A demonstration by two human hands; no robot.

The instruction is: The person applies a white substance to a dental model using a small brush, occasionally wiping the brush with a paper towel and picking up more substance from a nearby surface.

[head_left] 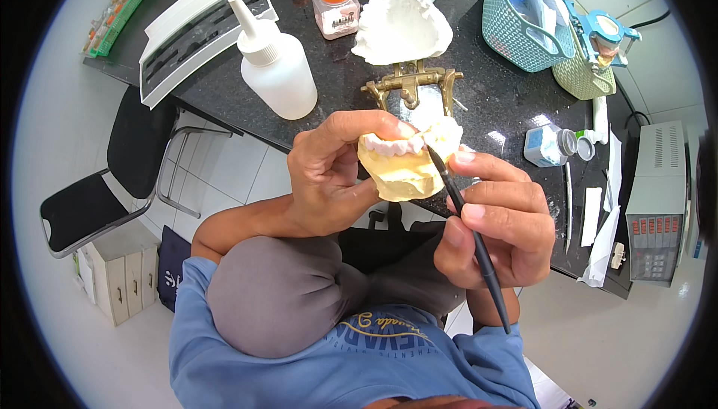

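My left hand grips a yellow plaster dental model from its left side, thumb below and fingers over the top. A row of pale pinkish-white teeth runs along the model's upper edge. In my right hand a slim black brush-like tool is held like a pen. Its dark tip touches or nearly touches the model beside the teeth; the exact contact is too small to tell. Just beyond the model, a brass articulator stands on the dark speckled bench, with a white plaster cast behind it.
A white squeeze bottle and an orange-capped jar stand left of the cast. Farther left are a white slotted tray and a green box. Rightward are a teal basket, an opened small jar and a grey machine.
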